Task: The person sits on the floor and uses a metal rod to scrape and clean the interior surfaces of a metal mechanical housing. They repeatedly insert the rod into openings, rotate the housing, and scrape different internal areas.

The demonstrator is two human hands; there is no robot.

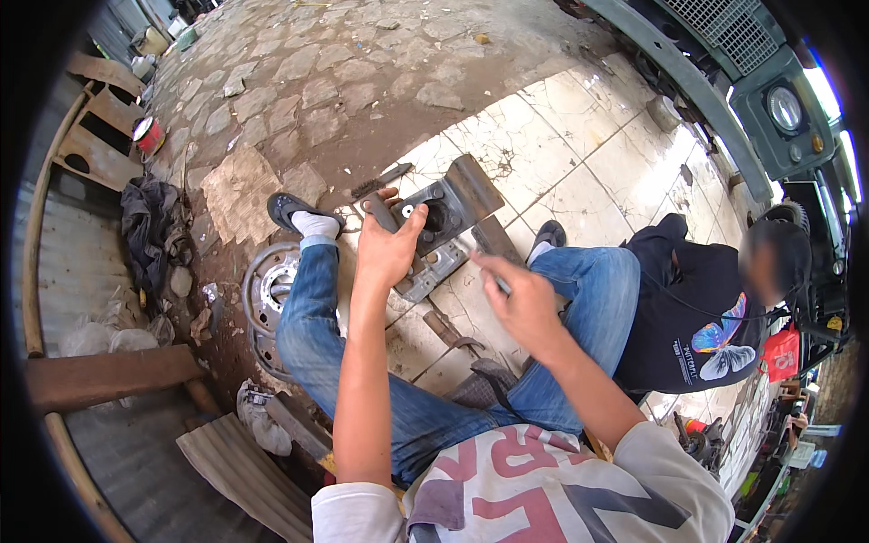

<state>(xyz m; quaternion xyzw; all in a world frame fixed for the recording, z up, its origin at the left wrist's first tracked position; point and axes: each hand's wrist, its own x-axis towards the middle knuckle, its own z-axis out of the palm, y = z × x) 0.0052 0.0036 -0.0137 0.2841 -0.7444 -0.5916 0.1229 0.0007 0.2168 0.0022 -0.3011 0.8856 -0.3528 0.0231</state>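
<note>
My left hand (389, 249) grips a dark metal bracket (472, 190) with a round opening, near its left side, fingers wrapped and thumb on top. Beneath it lies a grey holed metal plate (433, 276), beside another dark steel piece (498, 242). My right hand (520, 312) is closed on a slim grey tool (493, 279), slightly blurred, below and right of the bracket. A wire brush (369, 186) lies just above my left hand. A metal rod (445, 330) lies on the white tiles (579, 136) between my legs.
A person (688, 335) in black sits close at my right, beside a green vehicle (765, 109). A wheel rim (258, 299) is by my left leg. Cardboard (240, 190), wooden beams (109, 376) and corrugated sheeting (226, 452) are at the left. Cobblestones (299, 63) extend ahead.
</note>
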